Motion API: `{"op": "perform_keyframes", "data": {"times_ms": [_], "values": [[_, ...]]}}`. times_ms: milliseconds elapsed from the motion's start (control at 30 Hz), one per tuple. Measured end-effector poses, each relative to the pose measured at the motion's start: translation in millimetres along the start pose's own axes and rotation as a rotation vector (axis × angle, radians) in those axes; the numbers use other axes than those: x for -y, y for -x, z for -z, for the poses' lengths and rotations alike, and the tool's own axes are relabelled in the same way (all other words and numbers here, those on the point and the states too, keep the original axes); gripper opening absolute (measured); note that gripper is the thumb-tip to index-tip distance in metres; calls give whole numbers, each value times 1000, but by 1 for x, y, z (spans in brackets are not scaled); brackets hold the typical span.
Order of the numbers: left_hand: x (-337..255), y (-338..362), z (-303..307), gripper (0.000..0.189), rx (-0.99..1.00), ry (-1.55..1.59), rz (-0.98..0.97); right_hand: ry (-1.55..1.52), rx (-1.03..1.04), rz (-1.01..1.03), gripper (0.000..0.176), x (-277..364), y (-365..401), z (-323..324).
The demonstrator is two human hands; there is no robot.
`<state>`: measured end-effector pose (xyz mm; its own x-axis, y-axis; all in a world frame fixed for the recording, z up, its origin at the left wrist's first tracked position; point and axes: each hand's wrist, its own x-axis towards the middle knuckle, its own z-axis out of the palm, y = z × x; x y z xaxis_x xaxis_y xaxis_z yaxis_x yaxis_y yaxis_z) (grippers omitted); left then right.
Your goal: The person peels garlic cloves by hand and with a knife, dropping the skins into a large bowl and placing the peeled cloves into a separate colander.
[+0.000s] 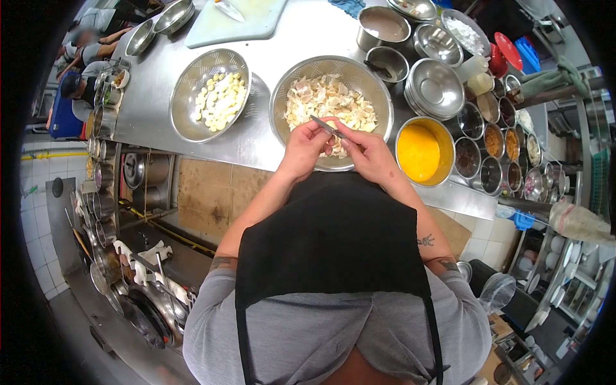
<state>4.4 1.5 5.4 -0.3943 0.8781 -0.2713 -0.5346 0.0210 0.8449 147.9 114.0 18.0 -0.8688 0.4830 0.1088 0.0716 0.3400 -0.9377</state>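
Over the near rim of a large perforated steel colander point(277, 96), both my hands come together. My right hand point(369, 153) grips a small knife point(323, 124), its blade pointing up and left across the fingers of the other hand. My left hand point(305, 149) is closed in a pinch beside the blade, on what looks like a garlic clove mostly hidden by the fingers. Garlic cloves and loose papery skins point(327, 96) fill much of that colander. To the left, a second colander point(183, 106) holds peeled garlic cloves point(220, 99).
A pot of yellow liquid point(420, 151) stands close to my right forearm. Stacked steel bowls point(437, 86) and several containers of ingredients crowd the right side. At the back lies a cutting board point(256, 22) with a knife point(229, 9). People are at the far left.
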Motion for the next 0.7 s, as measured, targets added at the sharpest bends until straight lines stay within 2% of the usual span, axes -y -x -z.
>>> {"op": "perform_keyframes", "data": {"times_ms": [167, 267, 367, 567, 667, 700], "values": [[-1, 0, 2, 24, 18, 8, 14, 33, 52, -40, 38, 4, -1, 6], [-6, 2, 2, 24, 52, -71, 18, 12, -17, 55, 36, -3, -1, 2], [-3, 0, 7, 23, 96, -101, 22, -6, -62, 40, 35, -1, -2, 1], [-1, 2, -2, 20, 3, -80, 23, 74, -99, -29, 31, -10, -1, 2], [-1, 2, 2, 22, 40, -86, 30, 40, -182, 22, 29, -10, -2, -1], [-1, 2, 3, 23, 28, -88, 43, 65, -189, -16, 29, -9, -3, 0]]}}
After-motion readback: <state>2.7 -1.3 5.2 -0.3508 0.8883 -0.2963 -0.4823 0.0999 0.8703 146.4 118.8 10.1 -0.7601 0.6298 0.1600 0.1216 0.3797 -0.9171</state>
